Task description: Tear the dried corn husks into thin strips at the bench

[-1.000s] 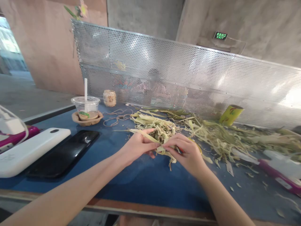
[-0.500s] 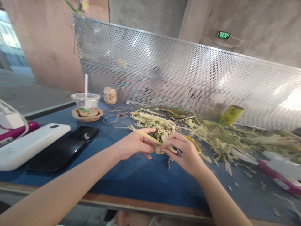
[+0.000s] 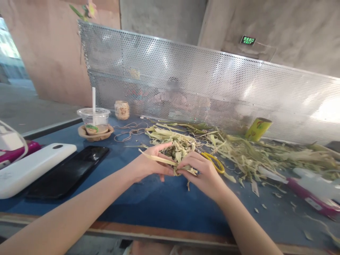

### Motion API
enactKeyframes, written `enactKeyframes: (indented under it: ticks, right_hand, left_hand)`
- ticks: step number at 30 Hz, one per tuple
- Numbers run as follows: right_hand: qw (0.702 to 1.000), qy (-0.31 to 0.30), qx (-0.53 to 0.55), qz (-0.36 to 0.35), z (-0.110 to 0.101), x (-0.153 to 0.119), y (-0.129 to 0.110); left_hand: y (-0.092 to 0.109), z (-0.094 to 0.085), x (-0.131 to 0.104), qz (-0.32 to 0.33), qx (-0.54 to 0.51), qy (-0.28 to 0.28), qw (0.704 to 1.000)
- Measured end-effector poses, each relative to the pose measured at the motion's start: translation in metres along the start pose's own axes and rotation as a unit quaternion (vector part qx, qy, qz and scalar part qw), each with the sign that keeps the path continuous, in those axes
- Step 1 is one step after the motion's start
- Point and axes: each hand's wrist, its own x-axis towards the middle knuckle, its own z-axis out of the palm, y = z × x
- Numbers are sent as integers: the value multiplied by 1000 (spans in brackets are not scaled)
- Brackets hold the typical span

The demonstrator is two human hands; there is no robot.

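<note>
Between my hands is a bundle of pale dried leaf strips [image 3: 182, 150], frayed and loosely bunched. My left hand [image 3: 151, 163] grips it from the left, with one long pale strip [image 3: 156, 158] running across the fingers and its end sticking out past the thumb side. My right hand [image 3: 200, 170] pinches the near edge of the bundle with thumb and fingertips. Just beyond the right hand lies a yellow-handled tool, probably scissors [image 3: 216, 163]; its far part is hidden by leaves.
Dried leaves [image 3: 239, 152] spread over the right of the blue table [image 3: 159, 205]. At left lie a black phone [image 3: 71, 170] and a white device [image 3: 37, 166]. A plastic cup [image 3: 94, 118], twine [image 3: 130, 131], jar [image 3: 122, 109] and yellow tube [image 3: 257, 129] stand before a perforated metal screen [image 3: 148, 67].
Both hands keep hold of the bundle and have shifted only slightly. The view has moved a little, and more of the yellow handles shows beside my right hand.
</note>
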Motion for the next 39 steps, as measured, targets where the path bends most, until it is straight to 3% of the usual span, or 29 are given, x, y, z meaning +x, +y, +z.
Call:
enactKeyframes:
  ticks: [6, 11, 16, 20, 25, 31, 35, 39]
  right_hand:
    - [1000, -9, 13, -1, 3, 2, -1]
    - [999, 28, 14, 13, 3, 0, -2]
    - [988, 88, -14, 124, 4, -2, -1]
    - [977, 7, 83, 196, 10, 0, -1]
    - [963, 20, 191, 188, 17, 1, -1]
    - [977, -40, 143, 156, 12, 1, -2]
    - [983, -32, 100, 149, 13, 2, -1]
    - [973, -12, 102, 207, 16, 3, 4]
  left_hand:
    - [1, 1, 0, 14, 7, 4, 1000]
    - [2, 1, 1, 6, -23, 30, 999]
    - [4, 0, 0, -10, -52, 38, 998]
    - [4, -2, 0, -15, -75, 40, 996]
    - [4, -2, 1, -17, -65, 5, 998]
    - [2, 1, 1, -36, -14, 36, 999]
    - [-1, 1, 1, -14, 20, 91, 996]
    - [-5, 2, 3, 25, 41, 122, 991]
